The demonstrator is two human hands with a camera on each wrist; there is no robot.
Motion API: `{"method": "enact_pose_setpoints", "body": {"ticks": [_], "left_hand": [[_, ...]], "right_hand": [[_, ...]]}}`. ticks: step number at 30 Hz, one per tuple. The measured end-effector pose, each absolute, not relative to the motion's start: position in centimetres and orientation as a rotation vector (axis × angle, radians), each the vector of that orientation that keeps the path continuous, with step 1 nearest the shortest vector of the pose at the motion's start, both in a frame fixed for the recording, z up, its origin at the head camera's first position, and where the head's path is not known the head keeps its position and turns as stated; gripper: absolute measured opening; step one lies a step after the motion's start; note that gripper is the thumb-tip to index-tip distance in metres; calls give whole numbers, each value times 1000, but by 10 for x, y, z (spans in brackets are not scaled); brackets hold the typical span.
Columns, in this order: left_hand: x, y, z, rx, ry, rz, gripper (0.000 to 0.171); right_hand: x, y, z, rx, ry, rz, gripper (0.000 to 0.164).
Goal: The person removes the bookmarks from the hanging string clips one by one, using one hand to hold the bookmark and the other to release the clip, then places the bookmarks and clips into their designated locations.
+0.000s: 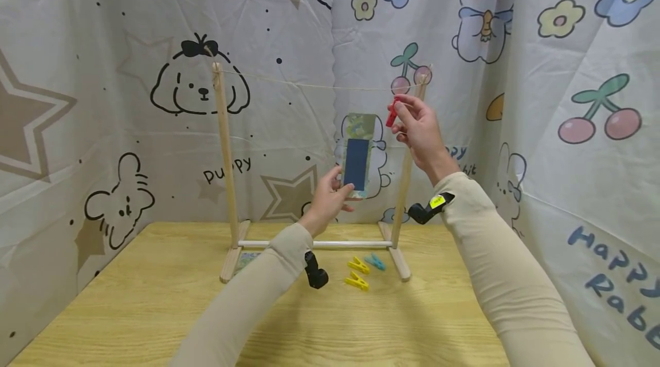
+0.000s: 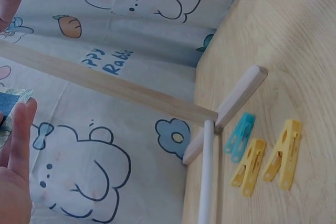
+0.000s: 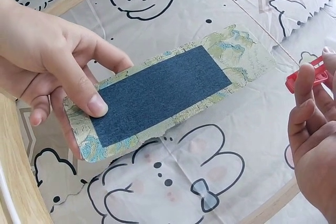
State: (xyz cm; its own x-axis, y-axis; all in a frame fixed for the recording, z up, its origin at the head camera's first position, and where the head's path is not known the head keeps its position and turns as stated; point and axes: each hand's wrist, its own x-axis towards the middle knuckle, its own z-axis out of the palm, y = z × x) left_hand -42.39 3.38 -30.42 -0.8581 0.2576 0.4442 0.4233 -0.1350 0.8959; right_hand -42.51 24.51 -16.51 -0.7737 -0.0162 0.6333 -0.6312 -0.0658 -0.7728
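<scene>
My left hand (image 1: 330,198) pinches the lower end of a flat rectangular patterned piece (image 3: 163,98), its thumb on the front and fingers behind. This piece has a green and blue brocade-like border with a dark blue panel, and it stands upright below the string (image 1: 309,86). Up and to the right, my right hand (image 1: 420,129) pinches a red clothespin (image 1: 393,112) between thumb and fingers. The clothespin is beside the piece's upper end, apart from it, and just under the string near the right post. Only part of the left hand shows in the left wrist view.
Two wooden posts (image 1: 225,149) on feet carry the string, with a white rod (image 1: 314,244) joining them low down. Two yellow clothespins (image 1: 357,281) and a teal clothespin (image 1: 376,261) lie on the table (image 1: 392,321). Another patterned piece (image 1: 247,259) lies by the left foot. A printed curtain (image 1: 289,29) hangs behind.
</scene>
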Motion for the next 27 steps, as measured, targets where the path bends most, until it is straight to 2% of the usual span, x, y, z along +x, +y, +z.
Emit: {"method": "enact_pose_setpoints", "body": {"ticks": [9, 27], "left_hand": [[-409, 20, -315, -747, -1991, -2145, 65], [-388, -13, -330, -726, -1970, -2144, 67]], "right_hand": [[-418, 244, -169, 760, -1810, 1914, 32], [-401, 248, -196, 743, -1993, 1739, 36]]}}
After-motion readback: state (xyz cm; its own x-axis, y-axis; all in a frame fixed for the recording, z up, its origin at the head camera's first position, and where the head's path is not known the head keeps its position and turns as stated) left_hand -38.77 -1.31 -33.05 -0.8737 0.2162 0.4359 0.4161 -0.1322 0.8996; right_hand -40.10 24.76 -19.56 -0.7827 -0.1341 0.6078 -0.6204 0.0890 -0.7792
